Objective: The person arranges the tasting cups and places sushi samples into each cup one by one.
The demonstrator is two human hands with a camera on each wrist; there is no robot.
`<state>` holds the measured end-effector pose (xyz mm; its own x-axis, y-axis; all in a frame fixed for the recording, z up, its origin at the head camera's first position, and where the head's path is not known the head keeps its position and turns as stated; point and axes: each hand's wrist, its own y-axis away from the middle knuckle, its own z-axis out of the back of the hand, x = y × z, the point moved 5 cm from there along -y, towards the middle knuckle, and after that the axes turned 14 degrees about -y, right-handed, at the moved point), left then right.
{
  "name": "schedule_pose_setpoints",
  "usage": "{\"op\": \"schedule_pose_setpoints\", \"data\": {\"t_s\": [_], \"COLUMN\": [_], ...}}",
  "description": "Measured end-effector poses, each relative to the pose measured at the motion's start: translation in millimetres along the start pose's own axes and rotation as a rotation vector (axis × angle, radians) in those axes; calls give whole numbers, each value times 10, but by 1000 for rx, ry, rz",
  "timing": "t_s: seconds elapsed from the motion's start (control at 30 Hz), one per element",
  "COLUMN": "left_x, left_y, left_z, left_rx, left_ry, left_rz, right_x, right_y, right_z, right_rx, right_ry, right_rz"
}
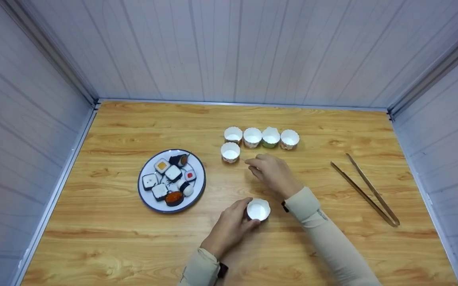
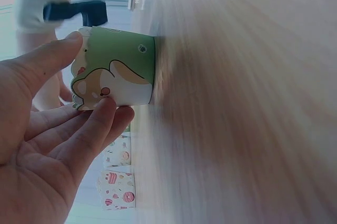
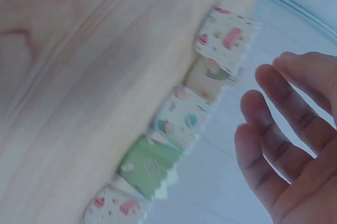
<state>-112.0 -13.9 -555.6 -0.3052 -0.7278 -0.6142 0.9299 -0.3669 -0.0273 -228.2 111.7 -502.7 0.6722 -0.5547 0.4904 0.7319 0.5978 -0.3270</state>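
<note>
My left hand (image 1: pixel 232 223) holds a green paper cup (image 2: pixel 118 68) with a cartoon animal on it, thumb on one side and fingers on the other. The cup stands upright on the wooden table near the front. My right hand (image 1: pixel 273 172) is held over the table with nothing in it, its fingers loosely bent in the right wrist view. Closest to its fingertips is a white patterned cup (image 1: pixel 230 152), which stands apart from the hand. Behind that stands a row of several cups, among them a green one (image 1: pixel 270 137) and a patterned one (image 1: pixel 290 139) at the right end.
On the left lies a blue-rimmed white plate (image 1: pixel 144 198) bearing several sushi pieces (image 1: pixel 173 173). Metal tongs (image 1: pixel 366 190) lie spread on the right side of the table (image 1: pixel 105 246). Pale panel walls (image 1: pixel 229 51) enclose the back and both sides.
</note>
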Motion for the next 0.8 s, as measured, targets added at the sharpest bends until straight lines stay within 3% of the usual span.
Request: {"op": "schedule_pose_setpoints", "data": {"t_s": [0.37, 0.8], "left_x": [8, 11], "left_y": [-1, 6], "left_z": [-1, -15], "left_rx": [0, -7], "left_ry": [-7, -7], "left_rz": [3, -8], "right_x": [224, 450], "right_y": [571, 1062], "right_z": [210, 188], "right_rx": [-91, -107], "right_ry": [23, -23], "right_rz": [76, 57]}}
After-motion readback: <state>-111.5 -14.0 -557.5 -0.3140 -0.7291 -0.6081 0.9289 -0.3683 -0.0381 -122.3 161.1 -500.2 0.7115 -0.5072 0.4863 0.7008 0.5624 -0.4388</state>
